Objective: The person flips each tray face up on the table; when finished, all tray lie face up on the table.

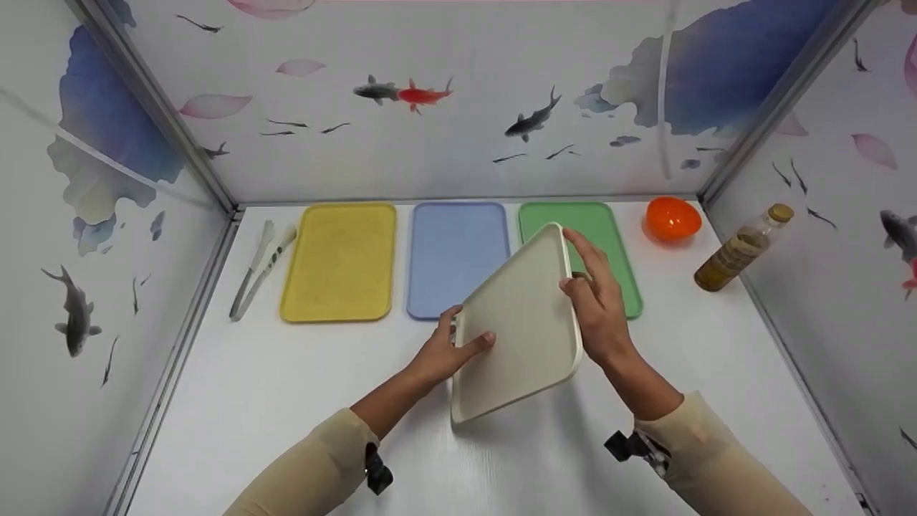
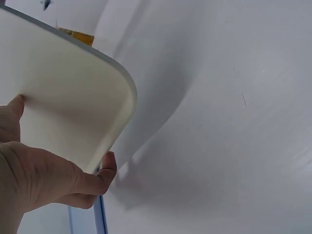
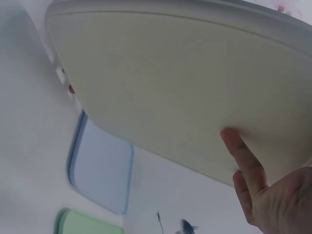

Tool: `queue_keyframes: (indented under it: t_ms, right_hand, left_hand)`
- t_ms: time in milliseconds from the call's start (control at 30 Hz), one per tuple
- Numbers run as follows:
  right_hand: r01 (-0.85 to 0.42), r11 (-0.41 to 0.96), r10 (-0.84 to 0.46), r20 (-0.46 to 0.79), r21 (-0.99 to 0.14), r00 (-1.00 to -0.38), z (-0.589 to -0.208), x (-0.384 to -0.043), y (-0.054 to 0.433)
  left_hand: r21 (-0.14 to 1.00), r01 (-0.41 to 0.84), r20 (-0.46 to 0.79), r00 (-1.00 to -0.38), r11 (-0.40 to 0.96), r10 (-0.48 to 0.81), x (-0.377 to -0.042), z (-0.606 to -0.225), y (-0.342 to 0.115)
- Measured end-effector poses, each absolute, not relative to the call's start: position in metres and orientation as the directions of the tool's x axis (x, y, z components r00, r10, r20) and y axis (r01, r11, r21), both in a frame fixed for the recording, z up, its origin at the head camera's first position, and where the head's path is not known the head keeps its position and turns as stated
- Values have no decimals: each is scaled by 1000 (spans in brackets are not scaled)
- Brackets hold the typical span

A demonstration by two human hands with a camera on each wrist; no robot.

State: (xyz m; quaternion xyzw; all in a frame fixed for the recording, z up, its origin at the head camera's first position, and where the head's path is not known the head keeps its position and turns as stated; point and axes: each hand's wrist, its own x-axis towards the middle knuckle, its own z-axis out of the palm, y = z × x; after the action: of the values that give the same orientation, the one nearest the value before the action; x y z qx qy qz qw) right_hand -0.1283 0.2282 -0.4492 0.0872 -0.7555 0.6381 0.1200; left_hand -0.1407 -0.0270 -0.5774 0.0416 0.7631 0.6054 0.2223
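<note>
Both hands hold a cream-white tray (image 1: 519, 330) on a steep tilt over the front of the table, its flat inner face turned toward me. My left hand (image 1: 437, 358) grips the left edge, thumb laid on the inner face and fingers behind. At the opposite edge, my right hand (image 1: 602, 315) pinches the rim, thumb in front. In the right wrist view, fingers (image 3: 246, 161) press against the tray's underside. A rounded corner of the tray (image 2: 83, 92) shows in the left wrist view. Behind it lie a blue tray (image 1: 455, 251) and a green tray (image 1: 620, 261), both partly covered.
Along the back a yellow tray (image 1: 340, 261) lies flat, with metal tongs (image 1: 271, 261) to its left. An orange bowl (image 1: 672, 219) stands at the back right. Near it, by the right wall, is a bottle of yellowish oil (image 1: 734, 254). Printed panels enclose three sides.
</note>
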Motion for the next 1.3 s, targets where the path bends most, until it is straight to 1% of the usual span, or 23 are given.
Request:
queue_keyframes:
  t_ms: [100,233,367,533,700,833,933,1067,1300]
  right_hand:
    - [-284,121,37,290,-951,-956,-451,-129,230]
    - [-312,75,56,316,-947,-947,-454,-132,234]
    - [-334,80,57,339,-939,-939,-460,-136,240]
    - [-319,107,29,324,-942,-946,-468,-137,251]
    - [-355,195,-27,357,-914,-934,-476,-137,256]
    - [-374,262,-83,365,-890,-927,-483,-136,260]
    - [-371,354,-125,350,-858,-928,-487,-136,264]
    - [-371,487,-171,330,-791,-928,-493,-136,270]
    - [-376,659,-244,288,-651,-926,-506,-133,276]
  left_hand:
    - [940,-172,-264,-914,293,310,-141,-577,-28]
    - [919,-99,-207,-945,382,252,-141,-577,-31]
    - [891,-78,-179,-966,446,188,-141,-573,-38]
    - [861,-62,-145,-981,504,127,-145,-565,-51]
    - [826,-51,-108,-992,561,69,-150,-555,-66]
    - [784,-27,-85,-994,620,64,-152,-545,-76]
    - [751,-7,-67,-996,661,66,-152,-539,-82]
    - [724,12,-41,-997,690,59,-152,-530,-86]
    - [682,67,-1,-996,728,92,-151,-518,-83]
